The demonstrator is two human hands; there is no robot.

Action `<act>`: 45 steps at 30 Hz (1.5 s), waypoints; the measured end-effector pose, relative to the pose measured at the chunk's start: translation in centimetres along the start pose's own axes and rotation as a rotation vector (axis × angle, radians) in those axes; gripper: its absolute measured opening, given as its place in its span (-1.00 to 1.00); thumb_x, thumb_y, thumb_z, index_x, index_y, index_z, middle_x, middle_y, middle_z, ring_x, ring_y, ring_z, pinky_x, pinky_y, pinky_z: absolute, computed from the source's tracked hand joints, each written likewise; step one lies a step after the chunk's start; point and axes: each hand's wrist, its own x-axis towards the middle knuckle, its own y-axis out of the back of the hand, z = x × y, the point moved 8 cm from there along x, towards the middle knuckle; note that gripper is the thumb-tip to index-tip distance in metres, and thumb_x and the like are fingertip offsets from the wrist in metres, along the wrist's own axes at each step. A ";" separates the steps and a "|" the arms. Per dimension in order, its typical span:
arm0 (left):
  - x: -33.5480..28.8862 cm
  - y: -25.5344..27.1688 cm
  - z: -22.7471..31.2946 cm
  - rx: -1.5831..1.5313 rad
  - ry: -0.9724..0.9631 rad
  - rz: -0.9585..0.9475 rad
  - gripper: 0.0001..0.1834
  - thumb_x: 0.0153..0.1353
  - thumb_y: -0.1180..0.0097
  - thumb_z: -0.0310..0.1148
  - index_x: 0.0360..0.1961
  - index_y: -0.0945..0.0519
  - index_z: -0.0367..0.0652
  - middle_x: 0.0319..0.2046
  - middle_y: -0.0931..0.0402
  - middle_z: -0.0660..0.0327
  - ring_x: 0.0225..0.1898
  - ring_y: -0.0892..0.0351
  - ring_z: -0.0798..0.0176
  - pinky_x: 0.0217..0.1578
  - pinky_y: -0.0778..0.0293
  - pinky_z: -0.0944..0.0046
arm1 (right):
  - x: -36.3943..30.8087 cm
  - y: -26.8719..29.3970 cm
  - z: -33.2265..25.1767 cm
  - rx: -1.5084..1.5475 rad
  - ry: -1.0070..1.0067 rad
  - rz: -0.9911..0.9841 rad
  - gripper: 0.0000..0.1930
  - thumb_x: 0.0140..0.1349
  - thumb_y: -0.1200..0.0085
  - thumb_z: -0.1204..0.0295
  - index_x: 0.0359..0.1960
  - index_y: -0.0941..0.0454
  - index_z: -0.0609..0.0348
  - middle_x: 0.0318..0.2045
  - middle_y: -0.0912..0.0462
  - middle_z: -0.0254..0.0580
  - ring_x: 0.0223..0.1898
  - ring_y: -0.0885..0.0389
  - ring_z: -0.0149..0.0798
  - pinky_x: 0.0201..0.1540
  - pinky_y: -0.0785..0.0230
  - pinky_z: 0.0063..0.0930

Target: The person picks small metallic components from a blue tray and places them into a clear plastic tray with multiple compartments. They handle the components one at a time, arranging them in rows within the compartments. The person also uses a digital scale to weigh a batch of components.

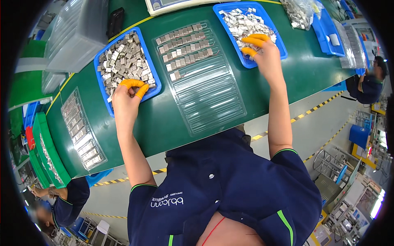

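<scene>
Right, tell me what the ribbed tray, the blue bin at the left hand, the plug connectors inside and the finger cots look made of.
Ribbed tray: probably clear plastic with glossy ridges; the green tabletop shows through. Blue bin: likely plastic, smooth, one even colour. Plug connectors: apparently metal shells, some silvery faces bright. Yellow finger cots: perhaps smooth latex or similar rubber, fitting snugly.

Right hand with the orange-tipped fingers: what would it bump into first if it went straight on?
Probably the small white-and-silver pieces heaped in the blue rectangular plastic tray; the right hand looks close to them, maybe touching, but depth is unclear.
</scene>
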 end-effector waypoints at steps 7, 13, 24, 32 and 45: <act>-2.2 -0.6 -1.4 -1.076 0.227 0.165 -0.73 0.14 -0.15 -0.54 -0.12 -0.52 -0.43 -0.33 -0.60 0.04 -0.37 -0.63 0.26 -0.35 -0.53 0.44 | -0.2 -0.5 -1.8 -0.138 0.203 0.006 -0.77 -0.12 -0.28 0.48 -0.33 -0.68 0.11 -0.30 -0.61 -0.20 -0.19 -0.54 -0.12 -0.11 -0.39 -0.33; -4.1 -4.3 0.8 -1.810 0.249 -0.175 -0.66 0.16 -0.10 -0.55 -0.01 -0.48 -0.37 -0.05 -0.49 -0.08 -0.02 -0.55 0.08 -0.21 -0.60 0.43 | -0.6 1.5 -0.1 0.328 -0.061 0.164 -0.78 0.02 -0.24 0.52 -0.24 -0.62 0.17 -0.28 -0.65 -0.19 -0.17 -0.58 -0.27 -0.04 -0.34 -0.48; -5.5 -5.3 0.8 -1.880 0.296 -0.191 -0.66 0.19 -0.09 -0.53 0.02 -0.47 -0.28 -0.10 -0.52 0.01 -0.16 -0.59 0.26 -0.17 -0.57 0.46 | 0.5 1.1 0.9 0.796 -0.138 0.209 -0.83 0.23 -0.04 0.55 -0.16 -0.52 0.34 -0.30 -0.61 -0.13 -0.29 -0.59 -0.40 -0.14 -0.41 -0.58; -5.3 -5.6 1.6 -1.756 0.285 -0.107 -0.64 0.22 -0.05 -0.50 0.06 -0.44 -0.35 -0.05 -0.50 0.01 -0.04 -0.54 0.15 0.02 -0.48 0.32 | -2.3 -1.8 -6.1 1.055 -0.324 -0.019 -0.67 0.08 -0.20 0.59 -0.09 -0.53 0.43 -0.29 -0.66 -0.09 -0.30 -0.64 -0.35 -0.17 -0.46 -0.60; -5.9 -5.2 4.0 -1.468 0.312 -0.026 -0.66 0.05 -0.19 -0.66 -0.08 -0.56 -0.34 -0.18 -0.59 0.09 -0.16 -0.59 0.28 -0.07 -0.50 0.33 | -6.6 -6.9 -13.8 1.203 -0.419 -0.407 -0.77 0.15 -0.12 0.57 -0.14 -0.57 0.39 -0.29 -0.66 -0.13 -0.29 -0.65 -0.37 -0.18 -0.51 -0.57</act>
